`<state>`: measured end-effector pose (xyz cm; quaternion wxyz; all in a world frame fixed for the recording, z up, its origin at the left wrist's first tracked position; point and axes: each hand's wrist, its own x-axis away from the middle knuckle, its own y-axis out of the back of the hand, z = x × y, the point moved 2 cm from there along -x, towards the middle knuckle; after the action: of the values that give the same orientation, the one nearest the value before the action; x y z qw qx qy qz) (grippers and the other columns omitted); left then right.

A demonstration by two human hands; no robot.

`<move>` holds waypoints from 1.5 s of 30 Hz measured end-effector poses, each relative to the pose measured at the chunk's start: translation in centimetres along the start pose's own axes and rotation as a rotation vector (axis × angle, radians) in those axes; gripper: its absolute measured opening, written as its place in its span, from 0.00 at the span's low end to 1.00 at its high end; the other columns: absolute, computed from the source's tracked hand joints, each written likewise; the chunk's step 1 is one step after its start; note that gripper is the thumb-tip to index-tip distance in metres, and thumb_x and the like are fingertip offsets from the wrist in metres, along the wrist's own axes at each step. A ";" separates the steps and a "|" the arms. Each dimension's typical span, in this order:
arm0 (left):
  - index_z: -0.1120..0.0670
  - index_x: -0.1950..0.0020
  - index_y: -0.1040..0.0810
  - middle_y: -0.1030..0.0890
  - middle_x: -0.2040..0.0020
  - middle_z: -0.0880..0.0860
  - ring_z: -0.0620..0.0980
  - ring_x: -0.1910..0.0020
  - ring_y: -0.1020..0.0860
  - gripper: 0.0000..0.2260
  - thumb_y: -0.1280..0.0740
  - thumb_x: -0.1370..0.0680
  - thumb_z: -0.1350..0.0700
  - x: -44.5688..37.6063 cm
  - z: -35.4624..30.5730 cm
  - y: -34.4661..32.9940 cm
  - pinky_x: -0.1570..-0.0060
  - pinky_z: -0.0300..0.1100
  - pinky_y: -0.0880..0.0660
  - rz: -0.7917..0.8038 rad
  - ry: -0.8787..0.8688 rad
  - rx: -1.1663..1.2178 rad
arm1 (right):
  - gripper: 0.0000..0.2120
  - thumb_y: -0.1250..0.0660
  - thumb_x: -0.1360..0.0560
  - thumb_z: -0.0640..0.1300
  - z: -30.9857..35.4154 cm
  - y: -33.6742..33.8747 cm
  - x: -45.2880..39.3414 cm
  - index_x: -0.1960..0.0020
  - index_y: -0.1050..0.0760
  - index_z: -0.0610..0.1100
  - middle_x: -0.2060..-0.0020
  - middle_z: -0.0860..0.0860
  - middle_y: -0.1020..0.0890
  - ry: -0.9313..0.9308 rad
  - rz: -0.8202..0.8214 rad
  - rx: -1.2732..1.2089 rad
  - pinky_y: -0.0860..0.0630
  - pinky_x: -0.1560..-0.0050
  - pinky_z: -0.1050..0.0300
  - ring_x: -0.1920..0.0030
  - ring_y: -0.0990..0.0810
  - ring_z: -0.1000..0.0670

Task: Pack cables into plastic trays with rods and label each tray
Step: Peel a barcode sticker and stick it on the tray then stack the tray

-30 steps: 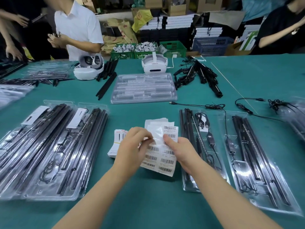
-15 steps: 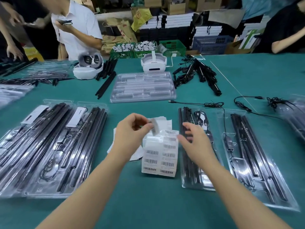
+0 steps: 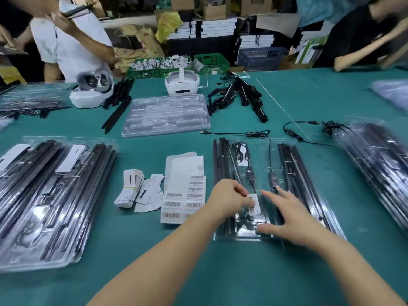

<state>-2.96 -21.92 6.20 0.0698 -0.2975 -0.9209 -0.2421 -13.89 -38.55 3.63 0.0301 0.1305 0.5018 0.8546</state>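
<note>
My left hand (image 3: 229,198) pinches a small white barcode label (image 3: 254,204) over the near end of a clear plastic tray (image 3: 240,236) that holds black rods and a coiled cable. My right hand (image 3: 291,215) lies spread, fingers straight, across that tray's near right part and the neighbouring tray (image 3: 309,173). The sheet of barcode labels (image 3: 183,200) lies on the green table left of my left hand. Two packed trays with white cards (image 3: 55,195) sit at the far left.
An empty clear tray (image 3: 165,115) lies mid-table, behind it two white headsets (image 3: 182,85) and a heap of black rods with cables (image 3: 240,96). A stack of small cards (image 3: 130,188) lies beside the label sheet. Loose cable (image 3: 295,133) and more trays (image 3: 379,164) are at right. People stand across the table.
My left hand peeled a label off the sheet and carried it right, over the tray. My right hand left the sheet and came down spread on the trays.
</note>
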 end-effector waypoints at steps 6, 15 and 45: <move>0.52 0.63 0.23 0.21 0.66 0.49 0.46 0.68 0.24 0.11 0.20 0.32 0.58 -1.4 -0.2 -1.4 0.65 0.40 0.27 -0.012 0.027 -0.101 | 0.48 0.29 0.37 0.73 -0.4 -0.4 -0.4 0.23 0.44 0.62 0.22 0.58 0.43 0.067 -0.021 -0.034 0.53 0.22 0.48 0.21 0.60 0.53; 0.50 0.62 0.23 0.22 0.67 0.48 0.45 0.70 0.25 0.11 0.21 0.31 0.57 -1.9 0.1 -1.8 0.67 0.38 0.29 -0.012 0.029 -0.174 | 0.49 0.31 0.39 0.75 -0.7 -0.8 -0.7 0.23 0.43 0.62 0.22 0.59 0.44 0.051 -0.022 -0.059 0.53 0.22 0.44 0.21 0.62 0.53; 0.53 0.51 0.27 0.20 0.53 0.52 0.51 0.55 0.24 0.20 0.22 0.30 0.44 -3.4 -0.8 -1.9 0.61 0.43 0.32 -0.097 -0.081 -0.511 | 0.30 0.30 0.27 0.61 0.2 -0.3 -1.2 0.27 0.32 0.56 0.31 0.61 0.28 0.061 -0.148 -0.041 0.45 0.24 0.51 0.22 0.50 0.54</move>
<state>-1.33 -25.37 5.19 -0.0561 -0.2706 -0.8450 -0.4579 -12.68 -38.46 3.21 0.0808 0.0663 0.4930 0.8637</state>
